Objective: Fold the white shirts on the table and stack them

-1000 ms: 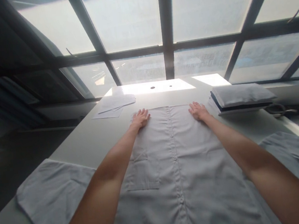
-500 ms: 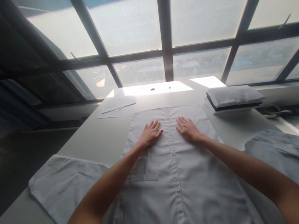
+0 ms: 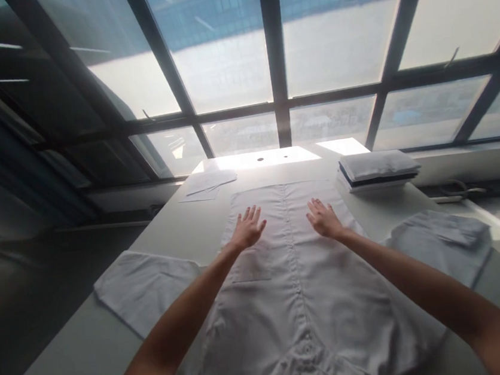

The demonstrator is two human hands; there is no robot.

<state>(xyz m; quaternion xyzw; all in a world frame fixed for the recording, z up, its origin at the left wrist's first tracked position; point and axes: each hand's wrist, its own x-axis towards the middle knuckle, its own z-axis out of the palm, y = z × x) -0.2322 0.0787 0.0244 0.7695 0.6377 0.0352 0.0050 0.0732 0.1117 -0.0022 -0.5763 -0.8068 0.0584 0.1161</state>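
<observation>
Left hand (image 3: 248,230) and right hand (image 3: 325,221) have come back from the far hem (image 3: 257,189) of the pale-grey, buttoned cloth shirt (image 3: 345,291). Both are spread, pinching nothing; flat palms should smooth best.

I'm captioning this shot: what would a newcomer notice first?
Probably the pale garment spread down the middle of the table, with the left hand and right hand over it, either side of its button strip. Behind, dark-framed windows fill the upper picture. A folded cloth stack lies toward the table's far right.
</observation>
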